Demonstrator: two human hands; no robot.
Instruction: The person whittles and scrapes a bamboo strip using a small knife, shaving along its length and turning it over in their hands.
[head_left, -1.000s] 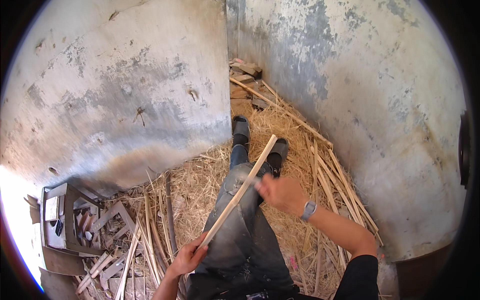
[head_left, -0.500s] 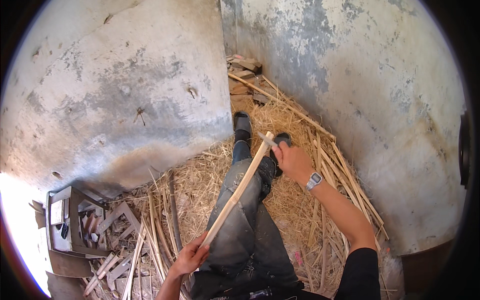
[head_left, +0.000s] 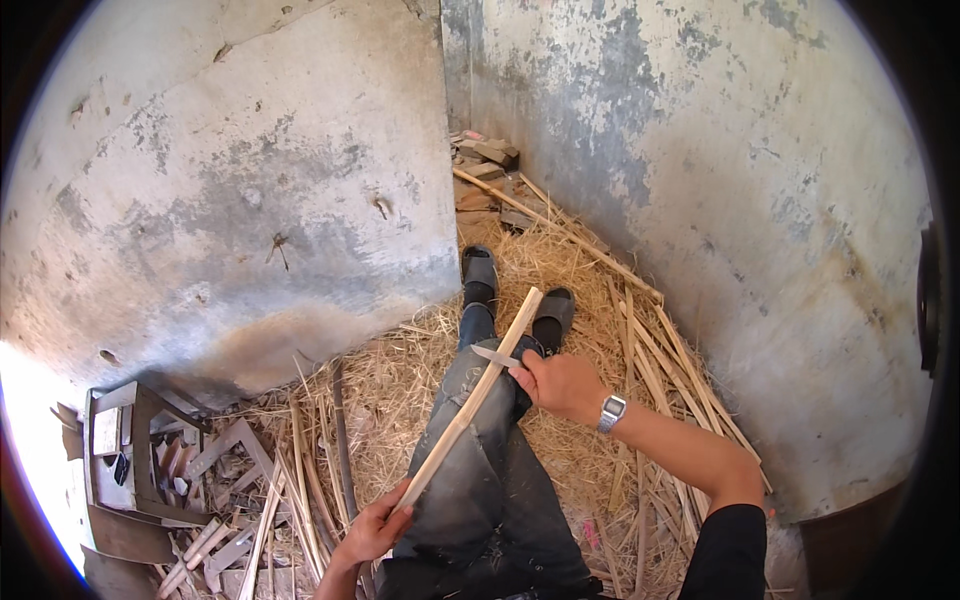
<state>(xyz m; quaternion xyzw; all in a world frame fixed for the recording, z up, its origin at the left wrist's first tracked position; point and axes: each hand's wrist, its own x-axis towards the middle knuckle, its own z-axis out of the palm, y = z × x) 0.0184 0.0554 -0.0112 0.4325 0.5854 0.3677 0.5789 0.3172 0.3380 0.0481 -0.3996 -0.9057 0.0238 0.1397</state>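
Grips a long, pale, noded bamboo strip (head_left: 462,415) aslant over dark trousers (head_left: 540,515), its near end in the fingers of the left hand (head_left: 374,528); farther out, holds a knife (head_left: 495,356) across it in the right hand (head_left: 562,386), now drawn back from the far tip.

Worker's attire: black short sleeve (head_left: 728,550), silver digital wristwatch (head_left: 612,412), dust-smudged dark grey jeans (head_left: 462,500), black socks (head_left: 481,294), grey slide sandals (head_left: 479,265).

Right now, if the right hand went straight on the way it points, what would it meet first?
Probably the pale strip, just ahead to the left of the right hand; the knife blade appears to cross it. Depth is unclear, so the hand might pass above it.
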